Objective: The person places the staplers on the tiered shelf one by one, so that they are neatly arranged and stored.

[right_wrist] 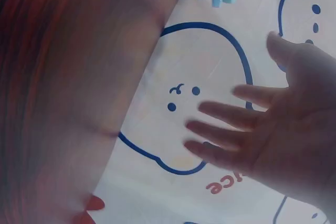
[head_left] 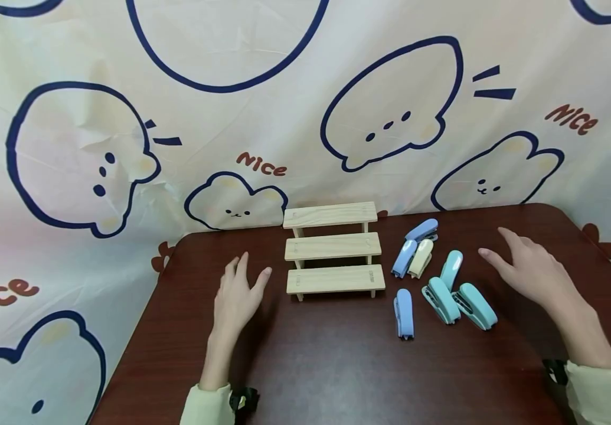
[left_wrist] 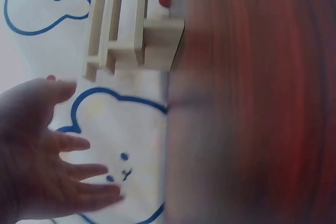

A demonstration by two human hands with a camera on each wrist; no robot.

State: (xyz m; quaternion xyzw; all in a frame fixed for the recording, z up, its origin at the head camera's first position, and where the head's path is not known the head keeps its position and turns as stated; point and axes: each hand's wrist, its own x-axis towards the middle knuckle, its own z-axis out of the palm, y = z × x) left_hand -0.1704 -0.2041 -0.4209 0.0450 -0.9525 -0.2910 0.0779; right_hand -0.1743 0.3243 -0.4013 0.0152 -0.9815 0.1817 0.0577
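My left hand (head_left: 236,298) hovers with spread fingers left of a three-tier wooden stand (head_left: 334,247), holding nothing. In the left wrist view the same hand (left_wrist: 58,156) shows its palm, fingers extended, below the stand (left_wrist: 163,38). On the right, my right hand (head_left: 536,271) is likewise spread and bare, beside several staplers. Closest to it are teal staplers, one (head_left: 475,306) lying tilted, another (head_left: 441,300) next to it and a third (head_left: 451,269) behind. A blue stapler (head_left: 404,314) lies in front of the stand's right side.
Farther back, two blue staplers, one (head_left: 423,229) behind the other (head_left: 404,258), lie against a cream stapler (head_left: 421,258). All rest on a dark brown table (head_left: 337,366). A cloth backdrop (head_left: 294,118) with cartoon outlines hangs along the table's back edge.
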